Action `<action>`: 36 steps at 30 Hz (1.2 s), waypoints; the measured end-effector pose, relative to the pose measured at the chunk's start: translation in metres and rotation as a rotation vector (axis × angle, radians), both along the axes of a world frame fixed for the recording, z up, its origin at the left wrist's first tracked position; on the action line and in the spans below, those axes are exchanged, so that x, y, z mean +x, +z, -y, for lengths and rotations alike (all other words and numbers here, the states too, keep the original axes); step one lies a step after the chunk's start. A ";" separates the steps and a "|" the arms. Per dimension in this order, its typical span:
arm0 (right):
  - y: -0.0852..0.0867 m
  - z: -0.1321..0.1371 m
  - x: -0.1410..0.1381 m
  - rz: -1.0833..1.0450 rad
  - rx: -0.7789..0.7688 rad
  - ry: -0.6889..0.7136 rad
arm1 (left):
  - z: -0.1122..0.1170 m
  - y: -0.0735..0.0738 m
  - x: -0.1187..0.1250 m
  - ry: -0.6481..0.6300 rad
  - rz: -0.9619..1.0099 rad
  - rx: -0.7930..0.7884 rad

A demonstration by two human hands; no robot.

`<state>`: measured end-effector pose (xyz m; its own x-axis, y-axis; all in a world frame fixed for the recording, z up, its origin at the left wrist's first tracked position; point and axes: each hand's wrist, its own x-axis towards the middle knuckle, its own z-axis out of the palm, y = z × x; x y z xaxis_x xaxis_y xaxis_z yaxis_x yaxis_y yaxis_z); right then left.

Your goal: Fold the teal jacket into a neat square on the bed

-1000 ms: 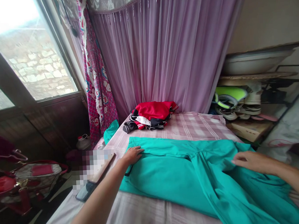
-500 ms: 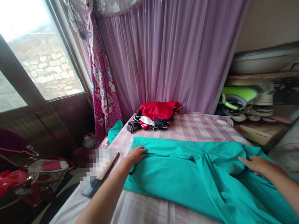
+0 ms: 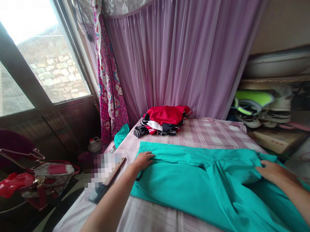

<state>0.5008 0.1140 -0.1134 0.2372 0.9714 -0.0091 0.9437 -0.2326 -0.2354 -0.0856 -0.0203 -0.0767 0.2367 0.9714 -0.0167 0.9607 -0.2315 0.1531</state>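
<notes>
Two hands on the bed here, and both are open! The left hand (image 3: 144, 160) lies flat at eleven o'clock on the top edge of one big teal garment (image 3: 190, 187), fingers spread, no grip. The right hand (image 3: 273, 172) is out at two o'clock, palm down on the same fabric, also not gripping. The garment stretches between and beneath them across the pink checked bedsheet (image 3: 210, 131), with a long fold running down its middle. Up at twelve o'clock, well beyond the hands, sits one heap of red, black and white clothes (image 3: 165, 118), and just beside it at eleven o'clock is one small teal cloth (image 3: 121, 135). Right by the left forearm at nine o'clock lies one long, flat wooden-edged object (image 3: 113, 171), partly pixelated, so I can't call it. Behind it all hangs a lilac curtain (image 3: 183, 52).
</notes>
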 end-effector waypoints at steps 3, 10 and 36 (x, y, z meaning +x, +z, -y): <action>-0.001 0.000 -0.001 -0.013 -0.054 -0.053 | 0.001 -0.001 0.001 0.016 0.012 0.025; 0.012 0.008 -0.011 -0.020 -0.095 -0.109 | 0.003 0.000 0.002 0.040 0.027 0.041; 0.042 0.008 -0.139 0.211 -0.070 0.462 | -0.062 -0.020 0.009 0.317 -0.120 -0.027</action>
<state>0.3621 0.1056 -0.0715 -0.2135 0.9740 -0.0764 0.9769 0.2119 -0.0279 -0.0769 0.0413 -0.0967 -0.0827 0.9952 -0.0529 0.9957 0.0847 0.0365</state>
